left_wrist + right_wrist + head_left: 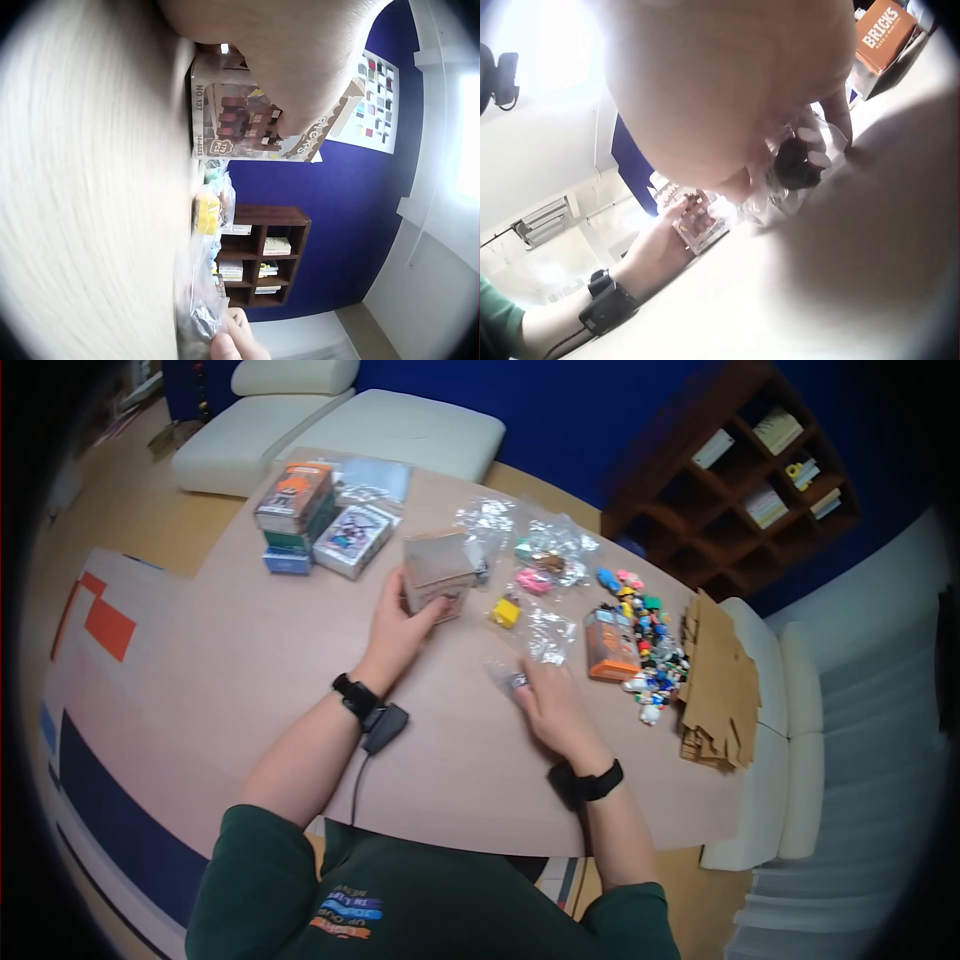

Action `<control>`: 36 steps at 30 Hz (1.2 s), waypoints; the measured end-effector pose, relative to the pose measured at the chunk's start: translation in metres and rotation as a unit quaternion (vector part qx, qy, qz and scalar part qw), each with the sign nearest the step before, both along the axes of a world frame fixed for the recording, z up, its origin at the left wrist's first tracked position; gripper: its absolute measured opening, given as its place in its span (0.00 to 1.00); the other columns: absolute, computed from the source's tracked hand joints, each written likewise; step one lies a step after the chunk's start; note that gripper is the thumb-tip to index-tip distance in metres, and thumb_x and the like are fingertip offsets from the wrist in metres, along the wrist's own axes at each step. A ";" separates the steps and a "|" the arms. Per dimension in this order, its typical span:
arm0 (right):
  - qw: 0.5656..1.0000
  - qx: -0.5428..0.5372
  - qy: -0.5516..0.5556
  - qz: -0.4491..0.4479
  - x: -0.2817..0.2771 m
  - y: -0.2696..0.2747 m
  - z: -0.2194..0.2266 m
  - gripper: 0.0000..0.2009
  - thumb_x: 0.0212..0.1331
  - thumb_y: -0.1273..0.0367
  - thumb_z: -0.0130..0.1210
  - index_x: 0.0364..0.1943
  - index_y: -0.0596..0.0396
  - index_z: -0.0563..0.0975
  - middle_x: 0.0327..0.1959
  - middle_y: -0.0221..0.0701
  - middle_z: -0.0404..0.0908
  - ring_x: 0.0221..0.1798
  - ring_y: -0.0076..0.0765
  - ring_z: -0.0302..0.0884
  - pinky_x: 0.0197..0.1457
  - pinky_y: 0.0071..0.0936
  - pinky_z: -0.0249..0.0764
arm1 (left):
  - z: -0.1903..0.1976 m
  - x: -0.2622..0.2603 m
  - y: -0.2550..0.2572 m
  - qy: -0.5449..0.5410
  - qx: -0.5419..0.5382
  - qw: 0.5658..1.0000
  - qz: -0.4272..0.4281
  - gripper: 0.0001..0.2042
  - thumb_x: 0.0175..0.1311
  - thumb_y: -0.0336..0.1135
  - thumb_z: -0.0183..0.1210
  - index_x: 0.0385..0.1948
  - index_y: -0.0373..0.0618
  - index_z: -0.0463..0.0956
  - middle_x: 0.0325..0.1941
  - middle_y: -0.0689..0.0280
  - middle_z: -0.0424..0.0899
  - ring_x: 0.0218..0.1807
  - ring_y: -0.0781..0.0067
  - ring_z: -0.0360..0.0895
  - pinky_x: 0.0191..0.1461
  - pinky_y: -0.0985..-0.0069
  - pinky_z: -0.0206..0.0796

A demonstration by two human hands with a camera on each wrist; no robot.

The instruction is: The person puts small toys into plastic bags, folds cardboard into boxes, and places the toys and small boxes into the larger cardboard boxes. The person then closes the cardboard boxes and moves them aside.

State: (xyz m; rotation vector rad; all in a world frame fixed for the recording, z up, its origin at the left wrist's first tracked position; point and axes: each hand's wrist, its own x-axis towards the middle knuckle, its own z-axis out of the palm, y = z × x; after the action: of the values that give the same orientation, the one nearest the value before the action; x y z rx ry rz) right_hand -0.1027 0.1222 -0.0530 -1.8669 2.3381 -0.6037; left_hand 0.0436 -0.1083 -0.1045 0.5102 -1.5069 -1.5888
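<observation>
The person's left hand (403,630) has its grip clamped on an open cardboard box (438,565), near the middle of the frame, thumb across the printed side and the flaps sticking up. From the left wrist I can read "NO.137" on it; whether its base touches the tabletop (250,690) I can't tell.

The right hand (560,710), right of centre and lower, has its grip clamped too: thumb and fingers pinch a small clear bag (795,169) with something dark inside, just over the tabletop.

Between and beyond the hands lie a yellow piece (505,612), a pink piece (533,581) and crinkled clear packets (550,632). Over at the upper left of the tabletop, an orange-topped box (303,488) sits stacked on others, with a white box (353,540) beside the stack. To the right of the packets there's an orange box (611,645), and a crowd of colourful little figures (652,625) runs along it. Past those, flat brown cardboard (720,685) lies near the right edge of the tabletop. A brown shelf unit (728,550) holding books stands at the upper right.
</observation>
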 end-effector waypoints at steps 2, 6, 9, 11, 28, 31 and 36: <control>0.994 0.010 -0.036 -0.105 0.005 -0.001 0.007 0.19 0.62 0.64 0.60 0.55 0.57 0.77 0.46 0.42 0.78 0.52 0.51 0.73 0.56 0.44 0.70 | 0.002 -0.001 0.000 -0.003 -0.026 1.000 0.015 0.26 0.65 0.27 0.64 0.63 0.39 0.64 0.57 0.61 0.78 0.59 0.73 0.77 0.62 0.74 0.70; 0.995 -0.025 0.085 -0.039 0.010 -0.001 0.008 0.17 0.59 0.65 0.63 0.50 0.57 0.79 0.47 0.42 0.77 0.51 0.50 0.73 0.55 0.45 0.71 | 0.007 0.001 0.005 0.010 -0.004 1.000 0.002 0.26 0.65 0.27 0.65 0.63 0.39 0.64 0.58 0.61 0.78 0.59 0.73 0.77 0.61 0.74 0.71; 0.983 -0.057 0.167 -0.049 0.027 -0.002 0.026 0.14 0.56 0.64 0.66 0.43 0.57 0.80 0.44 0.39 0.78 0.49 0.49 0.75 0.52 0.43 0.72 | 0.008 0.002 0.002 0.007 -0.003 1.000 -0.002 0.27 0.64 0.26 0.66 0.64 0.40 0.64 0.58 0.61 0.78 0.59 0.72 0.77 0.61 0.73 0.72; 0.991 0.036 0.118 -0.059 0.025 -0.003 0.024 0.14 0.54 0.64 0.67 0.39 0.57 0.80 0.43 0.39 0.78 0.47 0.48 0.76 0.48 0.41 0.74 | 0.011 0.002 0.004 -0.010 -0.015 1.000 0.003 0.28 0.63 0.26 0.66 0.64 0.40 0.64 0.58 0.61 0.78 0.58 0.72 0.78 0.61 0.73 0.72; 0.987 -0.160 -0.001 0.033 0.021 -0.029 0.081 0.12 0.57 0.75 0.62 0.45 0.55 0.78 0.48 0.39 0.81 0.49 0.48 0.78 0.52 0.37 0.76 | 0.013 0.004 0.045 -0.060 -0.032 0.965 -0.254 0.27 0.60 0.32 0.71 0.60 0.40 0.71 0.53 0.64 0.80 0.54 0.74 0.78 0.59 0.73 0.71; 0.983 -0.162 0.077 0.032 0.026 -0.036 0.078 0.13 0.58 0.73 0.62 0.47 0.55 0.79 0.43 0.38 0.81 0.47 0.47 0.79 0.51 0.41 0.75 | 0.016 0.007 0.045 -0.075 -0.055 0.965 -0.246 0.26 0.60 0.33 0.70 0.60 0.41 0.71 0.52 0.64 0.80 0.52 0.75 0.78 0.57 0.73 0.72; 0.990 -0.120 0.073 0.030 0.042 -0.038 0.084 0.12 0.59 0.67 0.63 0.45 0.53 0.79 0.38 0.36 0.82 0.47 0.45 0.78 0.57 0.43 0.70 | 0.013 0.006 0.043 -0.089 -0.044 0.960 -0.260 0.26 0.60 0.32 0.71 0.60 0.42 0.71 0.53 0.65 0.80 0.52 0.76 0.77 0.58 0.73 0.70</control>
State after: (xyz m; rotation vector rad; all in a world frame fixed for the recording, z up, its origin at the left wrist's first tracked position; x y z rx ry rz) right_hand -0.0607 0.0842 0.0310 -2.1434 2.3794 -0.8000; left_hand 0.0493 -0.0656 -0.0917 0.2156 -1.9542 -1.8942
